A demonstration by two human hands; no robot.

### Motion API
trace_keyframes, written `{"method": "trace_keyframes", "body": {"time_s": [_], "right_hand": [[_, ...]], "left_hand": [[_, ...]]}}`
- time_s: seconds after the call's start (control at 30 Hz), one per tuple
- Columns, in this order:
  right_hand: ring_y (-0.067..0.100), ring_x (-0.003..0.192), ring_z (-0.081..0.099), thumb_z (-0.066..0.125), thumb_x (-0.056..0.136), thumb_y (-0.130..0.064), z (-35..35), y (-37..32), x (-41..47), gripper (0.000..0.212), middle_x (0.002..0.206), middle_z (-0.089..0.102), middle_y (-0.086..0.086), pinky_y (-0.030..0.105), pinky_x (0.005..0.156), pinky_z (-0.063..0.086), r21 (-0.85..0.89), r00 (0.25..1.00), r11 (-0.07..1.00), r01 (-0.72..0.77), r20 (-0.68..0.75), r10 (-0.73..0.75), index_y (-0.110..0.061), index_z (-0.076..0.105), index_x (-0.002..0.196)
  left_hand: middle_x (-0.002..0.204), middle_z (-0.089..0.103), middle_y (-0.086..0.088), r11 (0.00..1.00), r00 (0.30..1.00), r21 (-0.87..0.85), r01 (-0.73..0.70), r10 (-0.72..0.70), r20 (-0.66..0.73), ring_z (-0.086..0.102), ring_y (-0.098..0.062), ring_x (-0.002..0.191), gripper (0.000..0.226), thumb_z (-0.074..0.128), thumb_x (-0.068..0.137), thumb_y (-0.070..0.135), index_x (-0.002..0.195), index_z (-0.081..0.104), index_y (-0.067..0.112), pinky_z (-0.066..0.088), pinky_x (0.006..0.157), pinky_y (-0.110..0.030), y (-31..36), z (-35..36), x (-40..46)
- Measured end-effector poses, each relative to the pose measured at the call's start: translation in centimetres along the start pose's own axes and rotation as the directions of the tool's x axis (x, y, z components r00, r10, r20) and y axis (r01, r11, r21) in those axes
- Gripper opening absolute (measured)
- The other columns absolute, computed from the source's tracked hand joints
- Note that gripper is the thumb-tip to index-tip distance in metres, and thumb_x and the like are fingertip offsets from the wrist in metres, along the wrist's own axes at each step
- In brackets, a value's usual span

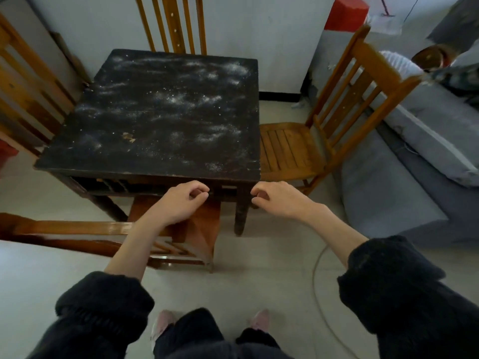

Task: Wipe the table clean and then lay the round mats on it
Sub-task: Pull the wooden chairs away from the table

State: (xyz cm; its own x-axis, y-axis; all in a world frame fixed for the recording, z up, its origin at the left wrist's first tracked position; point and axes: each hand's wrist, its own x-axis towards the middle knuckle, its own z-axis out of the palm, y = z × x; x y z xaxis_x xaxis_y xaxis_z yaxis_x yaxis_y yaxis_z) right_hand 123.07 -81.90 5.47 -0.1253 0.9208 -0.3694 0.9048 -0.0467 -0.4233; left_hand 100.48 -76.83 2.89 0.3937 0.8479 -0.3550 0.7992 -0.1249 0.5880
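A square black table stands in front of me, its top scattered with white powder and crumbs in streaks. My left hand hovers just short of the table's near edge, fingers curled loosely with nothing in them. My right hand is level with it, off the table's near right corner, fingers also curled and holding nothing. No cloth and no round mats are in view.
Wooden chairs surround the table: one behind, one at the right, one at the left, and one pushed under the near side. A grey sofa runs along the right. A cord lies on the floor.
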Motion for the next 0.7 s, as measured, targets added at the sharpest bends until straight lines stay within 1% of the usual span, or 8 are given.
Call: {"method": "trace_keyframes", "body": {"time_s": [0.1, 0.2, 0.3, 0.33, 0.43, 0.5, 0.6, 0.7], "right_hand": [[0.018, 0.101, 0.059, 0.049, 0.093, -0.028, -1.7, 4.6, -0.4, 0.028, 0.114, 0.062, 0.004, 0.031, 0.086, 0.050, -0.011, 1.000, 1.000, 0.007, 0.019, -0.007, -0.018, 0.052, 0.120], [0.018, 0.103, 0.059, 0.049, 0.093, -0.030, -4.0, 9.2, 0.5, 0.031, 0.116, 0.061, 0.003, 0.031, 0.087, 0.050, -0.031, 0.999, 0.999, 0.035, 0.041, -0.033, -0.019, 0.051, 0.123], [0.017, 0.100, 0.059, 0.050, 0.093, -0.031, -6.5, 14.9, 3.2, 0.031, 0.116, 0.061, 0.003, 0.028, 0.084, 0.050, -0.065, 0.997, 0.996, 0.053, 0.058, -0.049, -0.020, 0.051, 0.122], [0.016, 0.099, 0.059, 0.050, 0.093, -0.032, -6.6, 15.6, 3.7, 0.031, 0.115, 0.061, 0.002, 0.026, 0.081, 0.049, -0.072, 0.997, 0.996, 0.061, 0.057, -0.057, -0.020, 0.051, 0.122], [0.017, 0.102, 0.058, 0.049, 0.093, -0.033, -8.9, 19.9, 7.0, 0.032, 0.116, 0.061, 0.002, 0.027, 0.082, 0.049, -0.095, 0.995, 0.993, 0.069, 0.082, -0.061, -0.020, 0.050, 0.122], [0.017, 0.104, 0.057, 0.048, 0.093, -0.034, -10.8, 22.7, 9.4, 0.033, 0.118, 0.059, 0.002, 0.029, 0.085, 0.049, -0.120, 0.990, 0.990, 0.078, 0.122, -0.063, -0.020, 0.049, 0.124], [0.018, 0.106, 0.056, 0.047, 0.093, -0.034, -15.3, 27.4, 13.6, 0.034, 0.120, 0.059, 0.004, 0.032, 0.089, 0.049, -0.165, 0.983, 0.981, 0.106, 0.164, -0.078, -0.020, 0.048, 0.125], [0.019, 0.109, 0.056, 0.047, 0.094, -0.035, -19.8, 31.3, 16.8, 0.035, 0.123, 0.058, 0.003, 0.032, 0.091, 0.049, -0.206, 0.978, 0.971, 0.120, 0.193, -0.080, -0.020, 0.049, 0.125]], "left_hand": [[0.120, 0.059, 0.003, 0.996, 0.998, 0.069, 0.056, -0.058, 0.024, 0.052, -0.007, 0.093, 0.032, 0.046, 0.095, 0.036, 0.126, 0.051, 0.028, 0.041, 0.077, -0.022, 3.1, 3.1, 1.5], [0.119, 0.061, 0.002, 0.989, 0.994, 0.099, 0.105, -0.105, -0.009, 0.052, -0.007, 0.091, 0.032, 0.046, 0.095, 0.034, 0.126, 0.051, 0.026, 0.042, 0.076, -0.022, 5.7, 5.6, 3.9], [0.118, 0.061, 0.002, 0.987, 0.988, 0.028, 0.156, -0.156, 0.004, 0.051, -0.006, 0.089, 0.031, 0.047, 0.095, 0.029, 0.125, 0.051, 0.026, 0.043, 0.079, -0.022, 9.1, 8.0, 8.5], [0.118, 0.061, 0.003, 0.987, 0.987, 0.014, 0.161, -0.162, 0.022, 0.051, -0.006, 0.091, 0.030, 0.047, 0.095, 0.028, 0.125, 0.051, 0.026, 0.043, 0.081, -0.024, 9.6, 8.2, 9.1], [0.119, 0.061, 0.001, 0.987, 0.986, -0.027, 0.161, -0.160, 0.044, 0.057, -0.012, 0.099, 0.029, 0.046, 0.096, 0.028, 0.124, 0.053, 0.024, 0.043, 0.085, -0.027, 12.1, 9.7, 14.4], [0.119, 0.061, 0.000, 0.987, 0.990, -0.080, 0.137, -0.134, 0.037, 0.057, -0.015, 0.103, 0.029, 0.045, 0.096, 0.029, 0.124, 0.053, 0.023, 0.043, 0.083, -0.025, 13.6, 10.4, 18.0], [0.120, 0.060, 0.000, 0.980, 0.991, -0.150, 0.134, -0.132, 0.022, 0.053, -0.008, 0.096, 0.029, 0.044, 0.097, 0.031, 0.124, 0.052, 0.024, 0.041, 0.082, -0.021, 16.5, 11.5, 25.1], [0.123, 0.058, 0.003, 0.974, 0.986, -0.160, 0.161, -0.153, 0.064, 0.048, -0.002, 0.093, 0.032, 0.043, 0.096, 0.036, 0.126, 0.050, 0.027, 0.038, 0.071, -0.015, 19.7, 12.9, 30.5]]}}
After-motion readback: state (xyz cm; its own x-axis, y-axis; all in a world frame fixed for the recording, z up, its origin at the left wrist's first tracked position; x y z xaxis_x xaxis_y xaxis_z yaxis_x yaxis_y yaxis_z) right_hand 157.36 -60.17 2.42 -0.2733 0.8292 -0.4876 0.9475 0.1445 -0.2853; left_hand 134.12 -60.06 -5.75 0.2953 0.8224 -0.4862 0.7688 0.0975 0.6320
